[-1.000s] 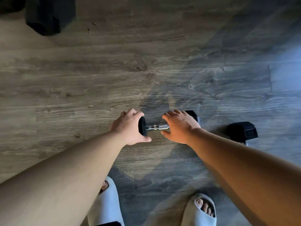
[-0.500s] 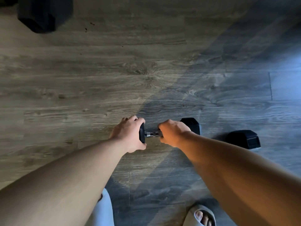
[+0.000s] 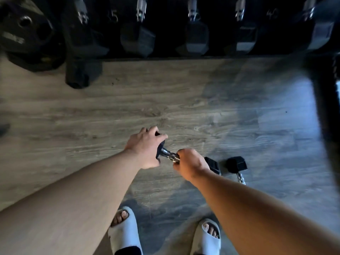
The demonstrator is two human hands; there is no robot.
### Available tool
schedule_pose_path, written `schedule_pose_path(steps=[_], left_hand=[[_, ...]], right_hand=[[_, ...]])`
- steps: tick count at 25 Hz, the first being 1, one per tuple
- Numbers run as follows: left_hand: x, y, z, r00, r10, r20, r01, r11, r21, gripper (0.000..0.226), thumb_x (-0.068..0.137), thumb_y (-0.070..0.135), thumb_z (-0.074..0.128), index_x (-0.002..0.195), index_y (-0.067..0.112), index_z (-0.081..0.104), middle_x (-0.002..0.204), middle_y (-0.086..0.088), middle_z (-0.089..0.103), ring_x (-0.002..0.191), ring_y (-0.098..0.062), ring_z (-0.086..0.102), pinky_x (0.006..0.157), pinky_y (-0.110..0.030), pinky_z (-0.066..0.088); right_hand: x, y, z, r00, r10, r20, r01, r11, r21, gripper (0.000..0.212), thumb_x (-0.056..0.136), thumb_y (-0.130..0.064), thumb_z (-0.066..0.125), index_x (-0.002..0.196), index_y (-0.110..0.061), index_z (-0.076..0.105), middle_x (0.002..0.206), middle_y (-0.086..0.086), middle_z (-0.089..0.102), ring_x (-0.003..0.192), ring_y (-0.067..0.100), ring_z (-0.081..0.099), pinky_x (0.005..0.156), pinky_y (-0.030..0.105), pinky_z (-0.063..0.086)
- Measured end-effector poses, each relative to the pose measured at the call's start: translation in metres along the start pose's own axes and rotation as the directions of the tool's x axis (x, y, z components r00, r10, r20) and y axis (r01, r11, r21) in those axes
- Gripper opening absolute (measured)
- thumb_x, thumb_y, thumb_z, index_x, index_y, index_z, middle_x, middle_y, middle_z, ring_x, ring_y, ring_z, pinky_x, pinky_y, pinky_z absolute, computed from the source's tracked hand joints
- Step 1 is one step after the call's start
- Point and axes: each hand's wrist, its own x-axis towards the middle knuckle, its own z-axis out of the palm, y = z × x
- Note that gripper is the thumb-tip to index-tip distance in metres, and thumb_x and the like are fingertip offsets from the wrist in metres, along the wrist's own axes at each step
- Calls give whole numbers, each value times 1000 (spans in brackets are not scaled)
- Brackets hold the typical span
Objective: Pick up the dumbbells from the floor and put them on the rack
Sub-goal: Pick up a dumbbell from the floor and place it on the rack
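Observation:
I hold a black hex dumbbell [image 3: 170, 156] with a chrome handle above the wood floor, tilted, its left end higher. My left hand [image 3: 146, 146] wraps over its left head. My right hand [image 3: 189, 163] is closed round the handle next to the right head [image 3: 213, 165]. A second black dumbbell [image 3: 237, 165] lies on the floor just right of my right hand, its handle partly hidden by my forearm. The dark rack [image 3: 184, 34] runs along the top of the view with several hex dumbbells resting on it.
Black weight plates [image 3: 27, 34] are stacked at the top left, beside the rack's foot [image 3: 79, 74]. A dark upright post [image 3: 325, 100] stands at the right edge. My two feet in pale slides [image 3: 125, 230] are at the bottom. Wood floor [image 3: 184, 107] lies between me and the rack.
Both hands closed on the dumbbell and raised it off the floor, tilting it. My head has lifted, bringing the rack and the plates into view.

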Motion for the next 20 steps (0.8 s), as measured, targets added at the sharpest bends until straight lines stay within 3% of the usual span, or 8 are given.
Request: schedule_pose_path(steps=[5,9,14,16,20], left_hand=[[-40,7,-166,978,-25,-208,13,998,-60,76,81,43,76,149,33,44,150,-5,41,117,-37,58,88,-45,54],[-74,10,-302,952,-64,-299,51,997,-54,97,78,47,82,154,19,28,135,-6,52,115,-32,61,84,-45,54],[-125,18,-451,933,-60,-355,73,997,23,81,70,51,88,129,15,46,121,-1,62,99,-27,64,72,-39,50],[-142,22,-496,931,-52,-361,78,995,60,75,67,52,89,120,16,49,115,0,62,99,-28,64,70,-38,48],[-153,28,-574,918,10,-397,65,982,176,75,66,53,90,119,16,51,112,-1,62,92,-26,62,66,-38,47]], right_hand=[[-68,-77,-122,986,34,-161,-4,983,183,10,88,-27,63,86,-17,62,79,6,60,79,36,65,64,32,44],[-119,-135,-212,959,58,-276,34,948,317,17,87,-26,64,75,-17,55,67,0,55,65,30,58,54,29,39],[-185,-203,-310,921,61,-386,116,901,418,15,88,-27,68,90,-12,69,78,5,67,67,26,66,56,32,53],[-204,-224,-339,907,64,-416,134,893,429,15,90,-29,69,87,-14,66,78,2,65,64,21,62,54,30,49],[-221,-255,-392,891,71,-449,189,839,510,15,92,-29,70,90,-14,66,79,1,65,67,19,64,58,33,53]])
